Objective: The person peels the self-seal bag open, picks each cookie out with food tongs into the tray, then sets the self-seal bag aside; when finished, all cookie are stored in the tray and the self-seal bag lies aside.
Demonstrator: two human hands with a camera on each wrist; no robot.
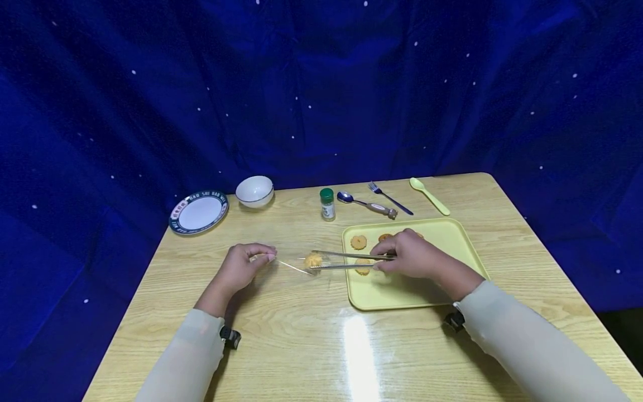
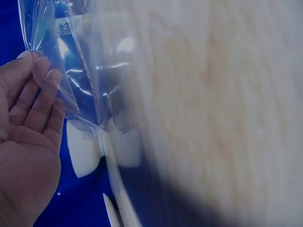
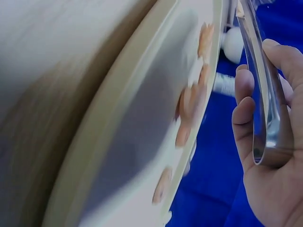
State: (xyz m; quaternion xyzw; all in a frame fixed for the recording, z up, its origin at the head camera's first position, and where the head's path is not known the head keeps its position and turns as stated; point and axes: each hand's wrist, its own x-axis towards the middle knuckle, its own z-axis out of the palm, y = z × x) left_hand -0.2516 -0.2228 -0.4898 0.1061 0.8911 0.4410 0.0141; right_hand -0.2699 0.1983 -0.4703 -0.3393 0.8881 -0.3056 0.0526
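My left hand pinches the edge of a clear plastic bag between thumb and fingertips. The bag hangs from those fingers in the left wrist view, and its rim shows as a thin bright line in the head view. My right hand grips metal tongs over the tray. At their tips, by the bag, a round yellowish cookie sits between the two arms. Several more cookies lie on the yellow tray, some partly hidden by the right hand and tongs.
Along the back stand a rimmed plate, a white bowl and a green-capped shaker. To their right lie a bear-handled spoon, a fork and a yellow spoon. A blue curtain hangs behind the table.
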